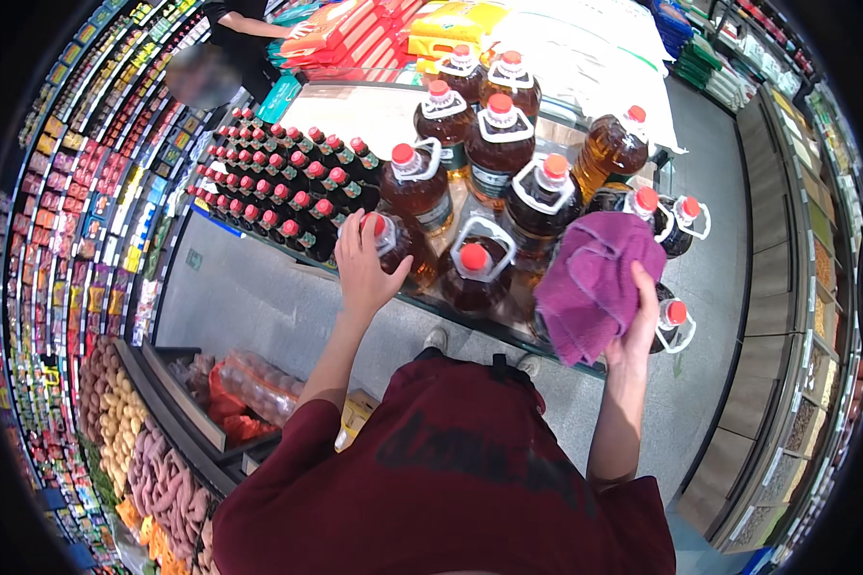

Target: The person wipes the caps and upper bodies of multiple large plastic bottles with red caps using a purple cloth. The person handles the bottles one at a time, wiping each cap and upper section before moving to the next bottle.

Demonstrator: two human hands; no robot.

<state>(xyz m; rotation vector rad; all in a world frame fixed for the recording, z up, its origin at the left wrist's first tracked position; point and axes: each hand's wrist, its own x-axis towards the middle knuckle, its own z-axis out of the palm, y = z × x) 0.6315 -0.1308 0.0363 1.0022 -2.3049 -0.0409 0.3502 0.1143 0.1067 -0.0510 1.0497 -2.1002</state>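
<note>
My left hand [365, 272] is around the top of a large plastic jug of brown liquid [418, 262] at the stand's front edge, fingers by its red cap and thumb on its shoulder. A crumpled purple cloth [593, 284] is held in my right hand [636, 316], over the front right of the stand, and hides parts of the jugs behind it. Between my hands stands another red-capped jug [475, 277] with a white handle. More such jugs [500, 144] are grouped behind, and one amber jug [611, 147] sits at the right.
Dark red-capped bottles [280, 187] stand in tight rows left of the jugs. Stacked red packages [352, 36] lie at the back, where another person's hand [302, 30] touches them. Bulk-food bins [798, 424] line the right. Sweet potatoes [165, 467] and a low crate [187, 402] are at lower left.
</note>
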